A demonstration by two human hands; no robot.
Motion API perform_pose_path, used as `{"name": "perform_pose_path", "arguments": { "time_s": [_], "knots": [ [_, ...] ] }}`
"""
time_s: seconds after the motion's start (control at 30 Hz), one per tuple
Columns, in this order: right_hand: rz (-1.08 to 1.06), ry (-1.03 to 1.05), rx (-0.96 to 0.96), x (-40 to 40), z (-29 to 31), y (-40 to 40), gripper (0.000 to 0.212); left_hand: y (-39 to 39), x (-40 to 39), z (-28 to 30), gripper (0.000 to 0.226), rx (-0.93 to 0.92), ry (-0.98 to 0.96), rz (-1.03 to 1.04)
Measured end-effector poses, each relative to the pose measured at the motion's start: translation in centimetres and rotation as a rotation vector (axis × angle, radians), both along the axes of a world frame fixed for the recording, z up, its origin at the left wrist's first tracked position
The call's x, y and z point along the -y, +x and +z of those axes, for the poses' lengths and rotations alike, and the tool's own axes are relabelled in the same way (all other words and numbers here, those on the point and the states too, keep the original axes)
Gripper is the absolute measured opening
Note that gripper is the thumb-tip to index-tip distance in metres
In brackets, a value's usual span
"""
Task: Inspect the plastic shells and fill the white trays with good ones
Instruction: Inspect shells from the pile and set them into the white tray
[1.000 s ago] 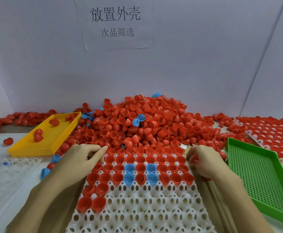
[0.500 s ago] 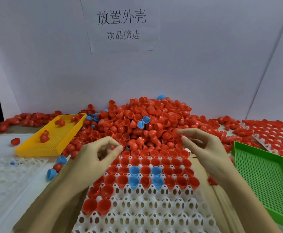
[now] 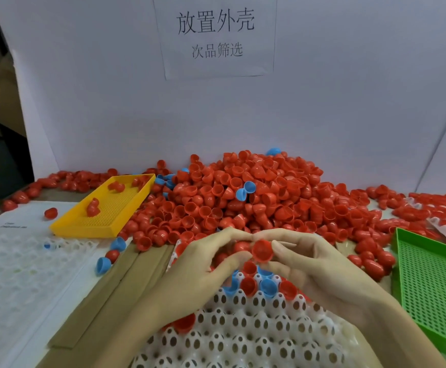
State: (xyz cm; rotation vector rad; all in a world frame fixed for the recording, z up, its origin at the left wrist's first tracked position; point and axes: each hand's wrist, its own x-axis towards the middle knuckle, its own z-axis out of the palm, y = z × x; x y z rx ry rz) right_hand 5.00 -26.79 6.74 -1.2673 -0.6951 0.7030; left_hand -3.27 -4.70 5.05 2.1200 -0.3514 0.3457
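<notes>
One red shell (two hands)

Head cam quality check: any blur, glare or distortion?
Head view: wide-angle bowing bends the wall edges and the green tray; light is soft and even with faint shadows; small highlights on the red shell pile; the clear tray at left looks washed out.

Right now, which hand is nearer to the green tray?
Right. The right hand is just beside the green tray, over the white tray; the left hand is farther, toward the yellow tray.
</notes>
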Motion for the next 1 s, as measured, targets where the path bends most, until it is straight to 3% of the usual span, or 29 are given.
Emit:
{"name": "perform_pose_path", "arguments": {
  "time_s": [0.2,0.37,0.57,0.73,0.8,1.0],
  "knots": [
    [-0.212,-0.115,0.066,-1.8,0.4,-0.5,0.024,0.0,-2.9,0.1,0.016,0.007,0.514,0.315],
    [-0.145,-0.180,0.165,-6.7,2.5,-0.7,0.020,0.8,-5.6,-0.5,0.021,0.008,0.659,0.472],
    [-0.184,-0.118,0.406,-17.6,6.5,1.5,0.014,1.6,-7.7,-1.8,0.023,0.001,0.707,0.625],
    [-0.172,-0.268,0.538,-25.5,8.0,3.9,0.042,1.6,-8.1,-1.7,0.021,0.009,0.713,0.675],
    [-0.155,-0.358,0.550,-26.3,7.6,4.6,0.045,1.6,-8.0,-1.6,0.020,0.009,0.712,0.676],
    [-0.157,-0.392,0.535,-22.8,4.4,4.3,0.027,1.6,-8.1,-1.6,0.019,0.118,0.635,0.651]
  ]
}}
